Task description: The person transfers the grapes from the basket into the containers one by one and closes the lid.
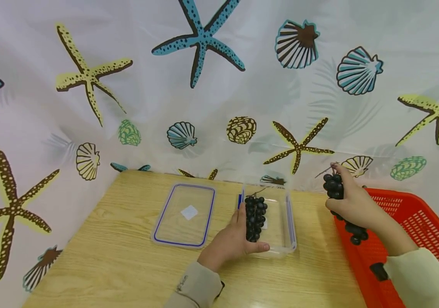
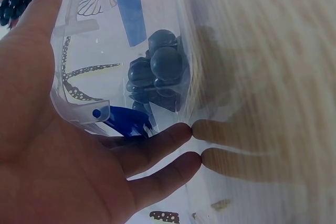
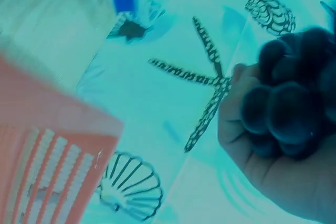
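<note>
In the head view my right hand [image 1: 354, 202] pinches a bunch of dark grapes [image 1: 333, 186] near its stem, holding it up at the left side of the red basket. The same grapes [image 3: 294, 114] fill the right side of the right wrist view. A clear plastic container [image 1: 281, 226] stands on the table, a second grape bunch [image 1: 255, 218] lying along its left side. My left hand [image 1: 232, 239] rests against the container's near left corner. Its fingers [image 2: 163, 148] lie fairly straight along the wall, with the thumb spread apart.
A clear lid with a blue seal [image 1: 185, 214] lies flat on the wooden table [image 1: 100, 252], left of the container. The red plastic basket [image 1: 400, 196] takes up the right side. Behind the table hangs a white sheet [image 1: 219, 98] printed with starfish and shells.
</note>
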A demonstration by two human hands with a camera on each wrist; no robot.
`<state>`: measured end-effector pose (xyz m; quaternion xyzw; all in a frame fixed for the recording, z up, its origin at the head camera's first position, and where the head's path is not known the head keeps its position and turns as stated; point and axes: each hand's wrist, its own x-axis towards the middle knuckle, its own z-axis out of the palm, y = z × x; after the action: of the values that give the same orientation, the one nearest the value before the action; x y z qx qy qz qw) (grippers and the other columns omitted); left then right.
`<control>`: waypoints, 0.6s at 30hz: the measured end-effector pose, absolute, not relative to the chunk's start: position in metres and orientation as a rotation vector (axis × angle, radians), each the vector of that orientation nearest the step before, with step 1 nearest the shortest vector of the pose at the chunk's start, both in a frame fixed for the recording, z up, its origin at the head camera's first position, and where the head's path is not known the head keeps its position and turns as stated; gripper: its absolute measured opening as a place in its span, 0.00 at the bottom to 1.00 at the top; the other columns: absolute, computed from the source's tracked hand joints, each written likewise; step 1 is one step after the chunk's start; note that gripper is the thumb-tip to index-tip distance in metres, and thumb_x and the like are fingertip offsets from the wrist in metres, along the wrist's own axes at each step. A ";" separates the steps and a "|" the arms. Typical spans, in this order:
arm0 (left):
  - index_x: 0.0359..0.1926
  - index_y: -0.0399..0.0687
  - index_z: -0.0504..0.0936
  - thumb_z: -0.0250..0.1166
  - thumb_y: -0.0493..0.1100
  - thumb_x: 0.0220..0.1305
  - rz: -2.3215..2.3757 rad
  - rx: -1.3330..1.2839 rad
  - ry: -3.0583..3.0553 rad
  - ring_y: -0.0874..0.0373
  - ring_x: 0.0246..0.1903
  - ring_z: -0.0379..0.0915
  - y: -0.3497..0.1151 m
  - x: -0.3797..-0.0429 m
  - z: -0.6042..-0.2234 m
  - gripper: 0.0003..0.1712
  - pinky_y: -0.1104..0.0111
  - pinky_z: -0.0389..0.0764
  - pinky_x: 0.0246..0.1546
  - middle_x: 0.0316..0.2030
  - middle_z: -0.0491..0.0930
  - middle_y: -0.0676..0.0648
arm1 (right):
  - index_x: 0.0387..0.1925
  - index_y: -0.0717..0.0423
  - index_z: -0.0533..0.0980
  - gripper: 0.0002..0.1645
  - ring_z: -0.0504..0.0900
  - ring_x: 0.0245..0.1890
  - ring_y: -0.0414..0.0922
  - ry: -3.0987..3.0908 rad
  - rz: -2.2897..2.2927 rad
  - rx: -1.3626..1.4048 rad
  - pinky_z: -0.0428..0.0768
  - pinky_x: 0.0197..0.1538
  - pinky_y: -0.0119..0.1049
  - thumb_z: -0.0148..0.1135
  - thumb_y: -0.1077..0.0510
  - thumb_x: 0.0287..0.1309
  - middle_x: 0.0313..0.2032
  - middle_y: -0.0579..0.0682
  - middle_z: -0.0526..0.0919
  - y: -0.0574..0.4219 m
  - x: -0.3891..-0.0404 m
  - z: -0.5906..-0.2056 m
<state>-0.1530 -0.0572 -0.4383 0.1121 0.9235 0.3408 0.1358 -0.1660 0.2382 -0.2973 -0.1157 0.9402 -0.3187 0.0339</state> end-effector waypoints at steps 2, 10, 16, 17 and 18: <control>0.81 0.50 0.27 0.69 0.76 0.51 0.995 0.324 2.669 0.35 0.65 0.66 -0.057 -0.152 -0.439 0.77 0.52 0.78 0.50 0.79 0.37 0.38 | 0.82 0.44 0.35 0.61 0.61 0.12 0.44 2.886 -0.965 -0.368 0.66 0.21 0.42 0.61 0.61 0.56 0.25 0.58 0.75 0.230 -0.167 -0.297; 0.81 0.50 0.27 0.68 0.77 0.51 0.970 0.327 2.682 0.34 0.65 0.66 -0.058 -0.151 -0.440 0.77 0.50 0.78 0.52 0.79 0.38 0.37 | 0.82 0.36 0.37 0.61 0.59 0.12 0.42 2.849 -0.994 -0.436 0.68 0.20 0.41 0.61 0.61 0.56 0.47 0.68 0.77 0.197 -0.175 -0.298; 0.81 0.49 0.27 0.68 0.76 0.53 0.976 0.355 2.686 0.33 0.66 0.64 -0.059 -0.153 -0.437 0.76 0.50 0.78 0.51 0.79 0.39 0.35 | 0.82 0.41 0.33 0.62 0.67 0.16 0.46 2.830 -1.037 -0.398 0.71 0.24 0.43 0.59 0.59 0.57 0.55 0.73 0.74 0.176 -0.187 -0.302; 0.81 0.49 0.27 0.68 0.76 0.53 0.979 0.361 2.683 0.33 0.66 0.63 -0.058 -0.153 -0.437 0.76 0.50 0.78 0.52 0.79 0.39 0.35 | 0.82 0.43 0.33 0.62 0.67 0.16 0.46 2.826 -1.041 -0.385 0.72 0.25 0.43 0.59 0.59 0.57 0.51 0.72 0.76 0.173 -0.189 -0.305; 0.81 0.49 0.28 0.68 0.76 0.53 0.979 0.365 2.681 0.33 0.67 0.63 -0.058 -0.153 -0.437 0.76 0.49 0.77 0.53 0.79 0.39 0.35 | 0.81 0.44 0.33 0.62 0.65 0.15 0.45 2.817 -1.051 -0.363 0.71 0.24 0.42 0.59 0.59 0.57 0.47 0.70 0.77 0.171 -0.191 -0.308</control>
<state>-0.1532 -0.0579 -0.4372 0.1256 0.9237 0.3372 0.1315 -0.1907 0.1706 -0.3078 -0.1197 0.9286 -0.3467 0.0566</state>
